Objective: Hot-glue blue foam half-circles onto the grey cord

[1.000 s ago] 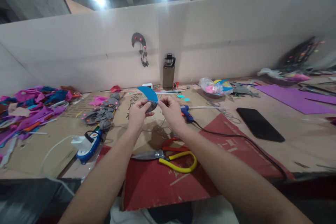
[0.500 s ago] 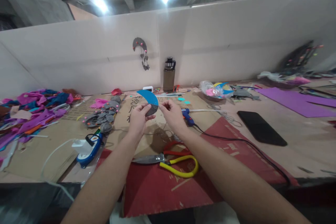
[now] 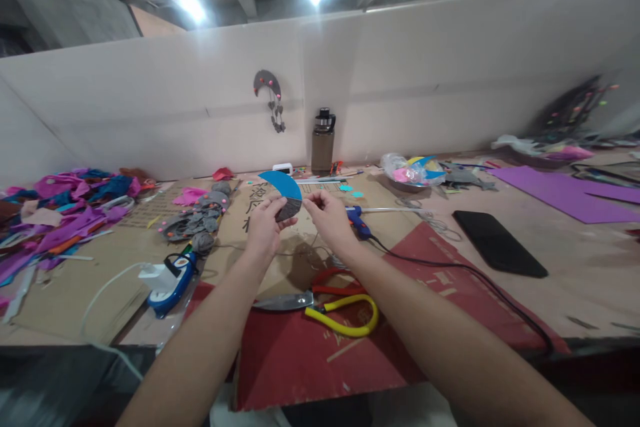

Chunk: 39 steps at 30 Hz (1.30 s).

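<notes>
Left hand [image 3: 265, 225] clamped blue-grey crescent [image 3: 284, 185]; right hand [image 3: 327, 219] pinched together at its rim, load unclear. Scissors [image 3: 306, 301] near surface [image 3: 580, 247] front edge: forearm bump risked fall.

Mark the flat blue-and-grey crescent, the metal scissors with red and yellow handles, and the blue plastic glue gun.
Blue-and-grey crescent [image 3: 287, 188], head view: its blue face.
Metal scissors [image 3: 303, 301], head view: blades, near the pivot.
Glue gun [image 3: 359, 222], head view: its blue body.
</notes>
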Motion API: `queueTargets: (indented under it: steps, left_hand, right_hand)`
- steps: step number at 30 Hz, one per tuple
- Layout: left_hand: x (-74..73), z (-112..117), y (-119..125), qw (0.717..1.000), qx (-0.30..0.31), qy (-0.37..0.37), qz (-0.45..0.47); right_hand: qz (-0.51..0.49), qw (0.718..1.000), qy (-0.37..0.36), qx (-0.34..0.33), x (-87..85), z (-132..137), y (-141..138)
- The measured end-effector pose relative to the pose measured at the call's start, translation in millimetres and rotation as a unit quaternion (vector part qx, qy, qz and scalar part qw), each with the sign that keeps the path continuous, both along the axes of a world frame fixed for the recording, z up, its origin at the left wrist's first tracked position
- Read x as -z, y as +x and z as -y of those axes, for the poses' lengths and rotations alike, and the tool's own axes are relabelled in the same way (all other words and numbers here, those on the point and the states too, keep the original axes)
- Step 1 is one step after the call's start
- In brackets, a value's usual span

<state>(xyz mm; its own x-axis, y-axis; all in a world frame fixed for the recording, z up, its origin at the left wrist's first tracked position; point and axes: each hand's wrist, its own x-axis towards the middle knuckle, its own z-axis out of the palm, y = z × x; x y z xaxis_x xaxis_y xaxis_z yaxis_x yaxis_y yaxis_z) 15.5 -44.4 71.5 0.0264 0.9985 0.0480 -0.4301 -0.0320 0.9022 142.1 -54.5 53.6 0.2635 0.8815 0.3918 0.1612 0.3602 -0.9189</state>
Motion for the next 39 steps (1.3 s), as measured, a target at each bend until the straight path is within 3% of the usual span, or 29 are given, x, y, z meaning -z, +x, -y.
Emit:
queueTargets:
  steps: [11, 23, 30, 39]
  left_hand:
    - [0.4, -3.2, -1.4, 0.999, 0.006, -0.035, 0.023]
    - [-4.6, -1.7, -2.9, 0.996, 0.058, -0.063, 0.038]
    - [-4.1, -1.0, -3.1, 0.997, 0.056, -0.034, 0.048]
    - [-4.6, 1.6, -1.8, 0.999, 0.047, -0.01, 0.02]
  right_hand:
    - [-0.013, 0.999, -0.015, -0.026, -0.7, 0.2, 0.7]
    - [-0.144, 0.977, -0.063, -0.147, -5.1, 0.6, -0.7]
    - [-0.233, 0.954, -0.088, -0.167, -5.9, -1.3, 1.8]
    - [-0.212, 0.96, -0.071, -0.171, -0.3, -4.3, 0.2]
